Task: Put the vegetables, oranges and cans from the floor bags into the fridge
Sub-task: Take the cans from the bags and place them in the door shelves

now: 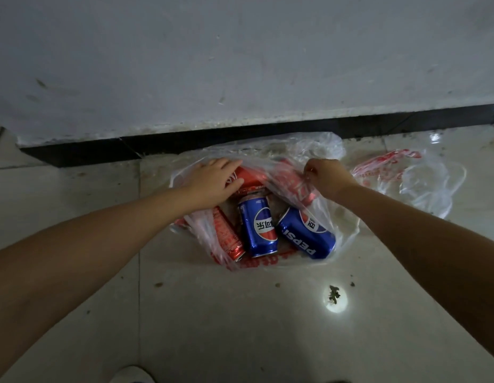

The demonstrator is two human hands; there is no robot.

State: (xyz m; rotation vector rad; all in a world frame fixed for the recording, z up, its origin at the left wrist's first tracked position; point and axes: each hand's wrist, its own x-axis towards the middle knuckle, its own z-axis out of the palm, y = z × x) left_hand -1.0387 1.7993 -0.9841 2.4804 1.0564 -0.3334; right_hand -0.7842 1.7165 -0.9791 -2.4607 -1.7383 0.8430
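Floor (240, 313) | left hand (212, 181) flat on half-hidden red can (250, 176) | right hand (327, 176) pinching bag (290, 172)

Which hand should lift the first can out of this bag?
Probably the left hand: it lies open on the red can inside the bag. The right hand is busy pinching the bag's plastic open.

Both bare forearms reached forward and down, converging. Left hand (212, 181) lay palm-down, fingers (234, 181) nearly straight and together, pressing flat. Right hand (327, 175) was knuckles-up, fingers curled tight into a pinch, wrist bent slightly inward.
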